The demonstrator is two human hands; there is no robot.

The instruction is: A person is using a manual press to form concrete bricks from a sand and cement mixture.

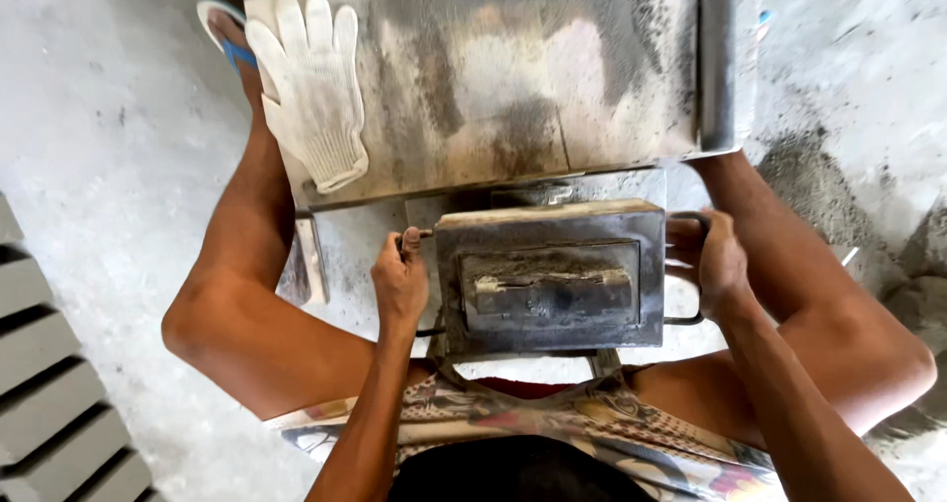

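Between the person's knees, seen from the head camera, sits a dark metal box mould (550, 277), its long axis running left to right across the body, its top face showing a recessed rectangle caked with grey mix. It rests on a small dusty stand just below a larger metal tray (513, 78) powdered with cement.

Each hand is at one end of the mould, so neither is nearer than the other. The left hand (400, 283) is closed in a fist around the thin bar handle on the mould's left side, thumb up near the top corner. The right hand (718, 261) is curled around the looped handle (691, 317) on the right side, fingers wrapped through it. Both grips lie level with the mould's middle, arms reaching in from either side.

A white knitted glove (314, 88) lies flat on the tray's left end, well apart from both hands. Grey concrete blocks (49, 384) stand in rows at the lower left on the floor.
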